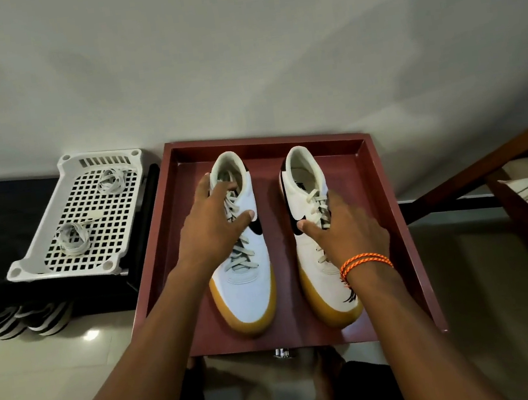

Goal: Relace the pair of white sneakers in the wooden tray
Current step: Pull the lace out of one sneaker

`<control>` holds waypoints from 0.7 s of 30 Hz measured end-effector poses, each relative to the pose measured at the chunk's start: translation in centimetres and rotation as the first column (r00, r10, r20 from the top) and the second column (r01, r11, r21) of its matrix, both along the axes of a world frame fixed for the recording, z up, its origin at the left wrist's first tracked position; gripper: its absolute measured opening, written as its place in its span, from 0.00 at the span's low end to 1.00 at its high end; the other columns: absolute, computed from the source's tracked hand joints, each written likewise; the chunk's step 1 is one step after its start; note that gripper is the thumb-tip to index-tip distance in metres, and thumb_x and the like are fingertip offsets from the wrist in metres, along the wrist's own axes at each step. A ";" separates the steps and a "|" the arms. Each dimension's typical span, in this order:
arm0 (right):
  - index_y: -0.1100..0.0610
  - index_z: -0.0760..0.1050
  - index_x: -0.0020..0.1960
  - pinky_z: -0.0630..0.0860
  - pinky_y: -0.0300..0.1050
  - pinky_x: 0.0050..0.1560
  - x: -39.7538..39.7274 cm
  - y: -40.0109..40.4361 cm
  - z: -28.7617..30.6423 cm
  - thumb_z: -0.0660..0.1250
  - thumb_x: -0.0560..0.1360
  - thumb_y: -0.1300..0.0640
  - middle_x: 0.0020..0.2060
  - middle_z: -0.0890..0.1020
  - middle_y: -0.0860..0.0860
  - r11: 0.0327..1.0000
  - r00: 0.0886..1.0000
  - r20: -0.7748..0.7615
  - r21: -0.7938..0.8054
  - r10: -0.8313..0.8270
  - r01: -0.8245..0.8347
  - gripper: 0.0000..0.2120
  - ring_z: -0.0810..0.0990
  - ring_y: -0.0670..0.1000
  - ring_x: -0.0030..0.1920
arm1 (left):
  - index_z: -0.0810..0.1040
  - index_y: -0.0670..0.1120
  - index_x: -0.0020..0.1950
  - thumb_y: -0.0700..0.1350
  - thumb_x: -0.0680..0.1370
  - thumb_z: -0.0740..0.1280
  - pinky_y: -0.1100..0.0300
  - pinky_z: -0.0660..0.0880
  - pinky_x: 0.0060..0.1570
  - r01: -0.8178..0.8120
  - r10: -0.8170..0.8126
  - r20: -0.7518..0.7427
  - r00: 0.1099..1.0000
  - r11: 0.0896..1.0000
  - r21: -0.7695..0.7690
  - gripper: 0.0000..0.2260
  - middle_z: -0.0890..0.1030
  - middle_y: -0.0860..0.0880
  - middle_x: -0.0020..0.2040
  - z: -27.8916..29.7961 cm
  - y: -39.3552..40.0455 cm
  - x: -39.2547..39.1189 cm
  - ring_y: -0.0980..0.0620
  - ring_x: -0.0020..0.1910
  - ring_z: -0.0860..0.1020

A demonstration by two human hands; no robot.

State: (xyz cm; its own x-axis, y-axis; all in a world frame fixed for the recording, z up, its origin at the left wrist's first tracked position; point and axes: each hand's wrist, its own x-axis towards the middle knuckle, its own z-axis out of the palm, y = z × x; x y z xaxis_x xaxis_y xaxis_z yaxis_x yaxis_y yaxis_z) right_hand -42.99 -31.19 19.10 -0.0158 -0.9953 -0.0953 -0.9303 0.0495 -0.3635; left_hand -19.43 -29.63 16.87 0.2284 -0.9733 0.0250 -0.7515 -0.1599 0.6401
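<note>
1. At far left, a white perforated basket point(29, 261) held two loose lace bundles point(74, 238).
2. Beside it, the wooden tray point(387, 203) held both white sneakers, toes toward the person.
3. Left hand point(207, 229) lay spread over the left sneaker point(247, 289), fingers straight on its laces.
4. Right hand point(349, 235), with an orange wrist cord point(365, 262), rested likewise on the right sneaker point(308, 241), gripping nothing.

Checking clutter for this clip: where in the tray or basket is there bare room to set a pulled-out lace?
The wooden tray has bare floor in the strip between the left sneaker and right sneaker, and along its right wall. The white basket is free between its two lace bundles. It is crowded over the sneakers, under the left hand and right hand.
</note>
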 end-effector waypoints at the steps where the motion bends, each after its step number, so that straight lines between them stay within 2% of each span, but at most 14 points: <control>1: 0.46 0.70 0.72 0.71 0.50 0.47 -0.1 0.0 0.1 0.69 0.75 0.31 0.59 0.83 0.53 1.000 1.000 -0.007 -0.006 -0.009 0.009 0.32 0.82 0.61 0.60 | 0.74 0.57 0.72 0.56 0.77 0.77 0.49 0.76 0.56 -0.016 0.016 0.007 1.000 1.000 0.005 0.25 0.62 0.53 0.83 0.1 0.0 0.1 0.44 0.69 0.77; 5: 0.48 0.70 0.73 0.73 0.52 0.47 -0.5 -0.1 0.2 0.69 0.76 0.31 0.57 0.83 0.55 0.999 0.998 -0.031 -0.021 -0.051 0.050 0.33 0.82 0.62 0.58 | 0.73 0.56 0.74 0.55 0.78 0.76 0.50 0.73 0.54 -0.053 0.052 0.016 0.999 0.998 0.029 0.26 0.59 0.53 0.85 0.4 0.1 0.3 0.42 0.71 0.77; 11: 0.51 0.70 0.75 0.77 0.51 0.48 -0.7 -0.5 0.1 0.70 0.76 0.32 0.56 0.84 0.55 0.999 0.999 -0.034 -0.033 -0.007 0.006 0.35 0.83 0.61 0.58 | 0.71 0.55 0.77 0.51 0.77 0.78 0.50 0.71 0.61 -0.040 0.041 -0.010 0.999 0.998 0.037 0.30 0.57 0.49 0.86 1.0 0.1 0.0 0.41 0.77 0.71; 13: 0.50 0.69 0.76 0.76 0.51 0.48 -0.9 -0.6 0.2 0.70 0.75 0.32 0.57 0.83 0.54 1.000 1.000 -0.029 -0.022 0.007 -0.007 0.36 0.82 0.61 0.58 | 0.69 0.55 0.76 0.51 0.77 0.77 0.40 0.68 0.72 -0.047 0.046 0.039 0.998 0.999 0.019 0.30 0.52 0.47 0.87 1.1 0.2 -0.9 0.40 0.82 0.64; 14: 0.49 0.68 0.76 0.76 0.51 0.48 -0.9 -0.7 0.4 0.70 0.75 0.32 0.57 0.83 0.54 1.000 1.000 -0.013 -0.011 0.012 -0.012 0.36 0.82 0.60 0.59 | 0.70 0.55 0.76 0.52 0.78 0.76 0.34 0.62 0.77 -0.047 0.048 0.093 0.994 0.999 -0.013 0.28 0.51 0.46 0.87 1.1 0.2 -1.5 0.40 0.84 0.59; 15: 0.49 0.69 0.75 0.75 0.50 0.48 -0.9 -0.8 0.3 0.70 0.75 0.32 0.57 0.82 0.53 1.000 1.000 0.015 -0.009 0.015 -0.014 0.35 0.82 0.60 0.59 | 0.71 0.54 0.75 0.53 0.78 0.75 0.31 0.57 0.79 -0.031 0.040 0.138 0.990 0.997 -0.071 0.27 0.53 0.45 0.86 1.2 0.2 -2.0 0.40 0.85 0.56; 16: 0.48 0.72 0.72 0.75 0.50 0.47 -1.0 -1.0 0.2 0.70 0.75 0.33 0.56 0.82 0.52 1.000 0.998 0.060 -0.027 0.013 -0.011 0.32 0.82 0.58 0.58 | 0.73 0.53 0.73 0.53 0.79 0.74 0.31 0.57 0.80 0.005 0.019 0.159 0.987 0.989 -0.148 0.24 0.58 0.45 0.84 1.3 0.1 -2.6 0.40 0.84 0.57; 18: 0.48 0.75 0.63 0.76 0.48 0.45 -1.0 -1.4 0.1 0.70 0.76 0.35 0.51 0.82 0.51 0.997 0.975 0.222 -0.078 -0.009 0.027 0.22 0.82 0.56 0.52 | 0.79 0.52 0.70 0.51 0.80 0.73 0.36 0.64 0.77 0.082 -0.046 0.134 0.990 0.958 -0.277 0.18 0.68 0.46 0.79 1.7 -0.1 -4.0 0.41 0.80 0.64; 21: 0.46 0.75 0.58 0.76 0.47 0.42 -1.2 -1.7 0.6 0.71 0.79 0.47 0.45 0.82 0.48 0.993 0.912 0.409 -0.097 -0.025 0.071 0.10 0.82 0.52 0.46 | 0.82 0.54 0.68 0.49 0.81 0.71 0.43 0.71 0.72 0.146 -0.143 0.029 0.989 0.951 -0.273 0.14 0.73 0.50 0.74 1.9 -0.3 -7.0 0.45 0.74 0.70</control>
State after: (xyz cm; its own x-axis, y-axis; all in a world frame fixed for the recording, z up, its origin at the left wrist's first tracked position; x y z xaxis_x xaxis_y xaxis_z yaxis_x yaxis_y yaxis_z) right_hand -44.16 -32.89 19.66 -0.0469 -0.9989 0.0039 -0.6980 0.0300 -0.7155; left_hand -26.42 -29.97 18.73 0.0842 -0.9514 0.2961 -0.7594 0.1312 0.6373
